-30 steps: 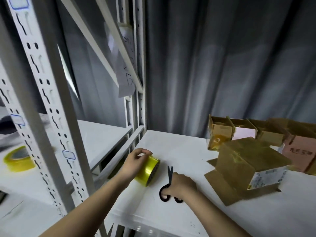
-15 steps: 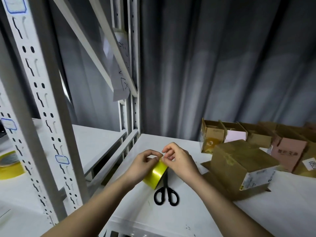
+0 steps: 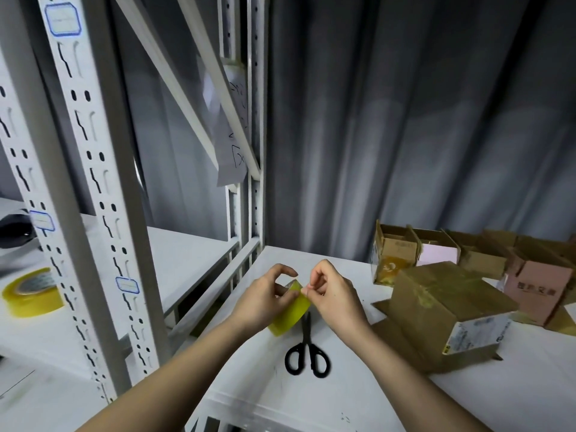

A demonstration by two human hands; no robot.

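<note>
The person holds a yellow tape roll [image 3: 291, 316] just above the white table [image 3: 336, 406], near its left edge. The left hand [image 3: 260, 299] is curled round the roll's side. The right hand [image 3: 336, 299] is closed into a thumb-and-forefinger pinch at the roll's upper rim, apparently picking at the loose end, though the end itself is too thin to make out. The likely trouble is at that pinch. If the nails miss the edge, the tape may split into a sliver instead of lifting full width. A freed end could also fold back and stick to itself or to the fingers. A hard pull against a loose left-hand grip might twist the roll out and drop it onto the scissors [image 3: 307, 353], which lie closed directly below, blades pointing at the roll. By count there are two tape rolls, this one and a second roll [image 3: 31, 291] lying flat on the shelf [image 3: 187, 260] to the left. There is one pair of scissors. One closed carton [image 3: 448, 310] rests on flattened cardboard [image 3: 396, 335]. Behind it stands a row of open cartons [image 3: 396, 257], at least four, the farthest cut off by the frame.
</note>
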